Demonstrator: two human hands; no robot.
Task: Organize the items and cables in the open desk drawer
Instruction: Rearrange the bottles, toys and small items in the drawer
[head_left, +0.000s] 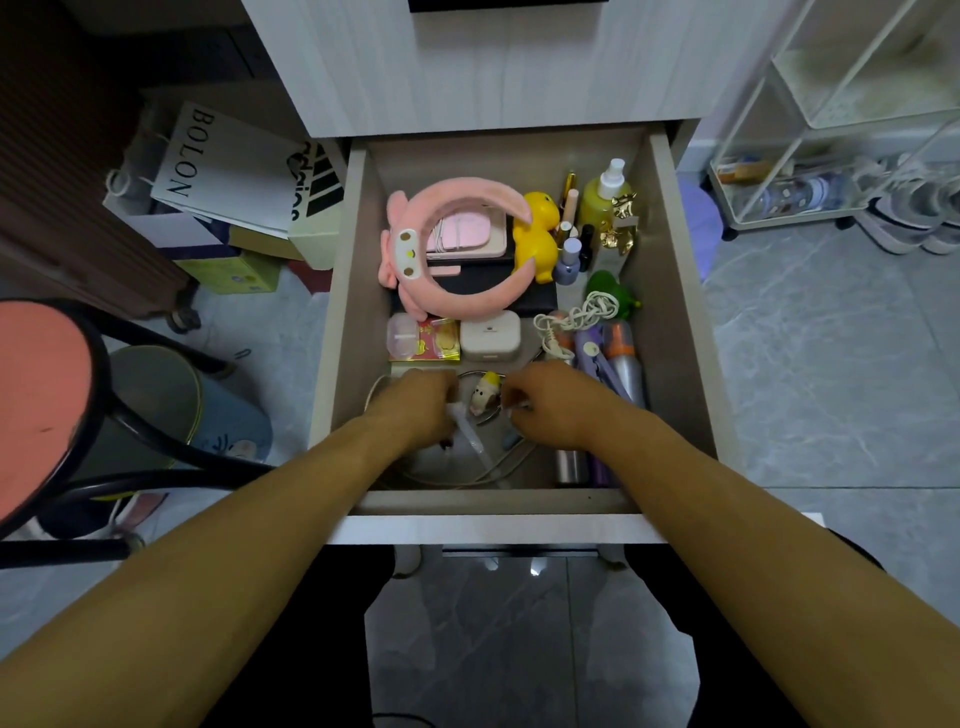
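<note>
— Both hands are down in the drawer (670, 291), near its front. Left hand (415, 405) has its fingers curled round a white cable (470, 436); right hand (553, 402) pinches something white at its fingertips — too blurred to say whether it is the same cable.

— What lies between them?

— One small figurine (482, 397) with a yellow top, on a metal ring. More cable loops along the drawer floor beneath the wrists.

— And further back?

— One pink headband (457, 306) lying over a dark case, one yellow duck (537, 236), one white box (490, 336), one red-and-gold packet (439, 340). Along the right wall: one green spray bottle (602, 200), a knotted white cord (576, 317), one purple clip (597, 358), one orange-capped tube (623, 358).

— Outside the drawer?

— Paper bags (208, 171) on the floor at left, a clear rack (831, 156) at right.
</note>
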